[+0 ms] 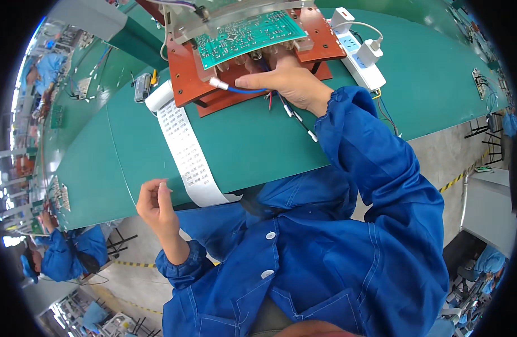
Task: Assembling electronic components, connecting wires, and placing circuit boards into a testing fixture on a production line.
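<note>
Under the circuit board [244, 35], right hand [295, 84] pinches blue wire [244, 90].

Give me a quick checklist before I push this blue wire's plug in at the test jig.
1. Right hand grips the blue wire behind its white plug: ok.
2. Plug lined up with its socket: cannot tell.
3. Green circuit board seated on the red jig: cannot tell.
4. Left hand off the jig: ok.
5. Label strip lies apart from the plug: ok.
6. Loose wires under the right hand: not ok, dangling.
</note>
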The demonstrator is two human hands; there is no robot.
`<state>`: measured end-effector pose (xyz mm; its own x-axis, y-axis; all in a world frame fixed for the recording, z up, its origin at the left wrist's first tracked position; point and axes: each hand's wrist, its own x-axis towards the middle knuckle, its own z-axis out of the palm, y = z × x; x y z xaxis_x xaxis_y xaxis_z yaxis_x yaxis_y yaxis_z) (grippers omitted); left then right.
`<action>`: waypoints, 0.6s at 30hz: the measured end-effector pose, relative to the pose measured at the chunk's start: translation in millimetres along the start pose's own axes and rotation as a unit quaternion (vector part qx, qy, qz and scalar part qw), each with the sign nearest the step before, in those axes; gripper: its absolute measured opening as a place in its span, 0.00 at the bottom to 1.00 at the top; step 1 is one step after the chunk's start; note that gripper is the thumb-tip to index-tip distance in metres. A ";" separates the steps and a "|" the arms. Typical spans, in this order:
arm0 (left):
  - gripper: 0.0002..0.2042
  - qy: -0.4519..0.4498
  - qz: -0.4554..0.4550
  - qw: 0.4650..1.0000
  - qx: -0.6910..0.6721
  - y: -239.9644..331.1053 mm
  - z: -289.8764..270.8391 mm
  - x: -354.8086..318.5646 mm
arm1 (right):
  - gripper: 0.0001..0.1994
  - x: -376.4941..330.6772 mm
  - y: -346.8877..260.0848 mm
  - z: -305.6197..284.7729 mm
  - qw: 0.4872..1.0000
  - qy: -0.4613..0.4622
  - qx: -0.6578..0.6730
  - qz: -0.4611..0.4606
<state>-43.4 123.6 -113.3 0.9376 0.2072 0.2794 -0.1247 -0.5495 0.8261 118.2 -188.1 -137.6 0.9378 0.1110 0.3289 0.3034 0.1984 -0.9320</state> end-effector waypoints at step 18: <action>0.67 -0.363 0.342 0.854 0.149 149.2 58.1 40.7 | 0.15 -90.2 -118.1 4.6 0.962 -0.173 -0.193 0.087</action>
<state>-5.0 3.0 -7.1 0.6468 -0.7414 0.1790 -0.7364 -0.5459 0.3997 -3.0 -217.0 -56.5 0.8882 0.4405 0.1308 0.2486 -0.2211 -0.9430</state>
